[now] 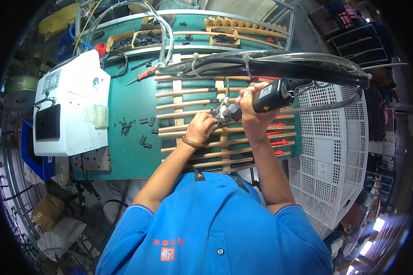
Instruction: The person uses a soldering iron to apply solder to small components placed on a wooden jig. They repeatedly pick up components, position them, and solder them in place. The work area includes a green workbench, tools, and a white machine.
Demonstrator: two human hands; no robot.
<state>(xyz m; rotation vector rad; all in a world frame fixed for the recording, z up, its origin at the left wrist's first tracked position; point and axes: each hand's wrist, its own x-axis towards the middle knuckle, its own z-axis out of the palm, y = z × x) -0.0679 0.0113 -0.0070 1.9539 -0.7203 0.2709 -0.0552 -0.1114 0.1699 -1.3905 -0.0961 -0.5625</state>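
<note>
My right hand [252,110] grips a black powered driver [275,94] with tubing, tilted with its metal head [227,111] down over a row of wooden rods [179,95]. Closed at the fingertips, my left hand [201,127] is beside that head on a rod; what it pinches is hidden. The rods lie crosswise on pale battens [223,146], several with small black fittings, some with red pieces [279,151] at their right ends. Left of them, small black parts [147,140] and a pile of screws [125,128] lie on the green mat [133,160].
A white machine [71,101] stands at left, a blue bin [41,165] beside it. A red-handled screwdriver [142,75] lies behind. Card boxes of black parts [147,39] sit on the rear level. Hoses [330,68] arch over my work. A white plastic crate [332,146] is at right.
</note>
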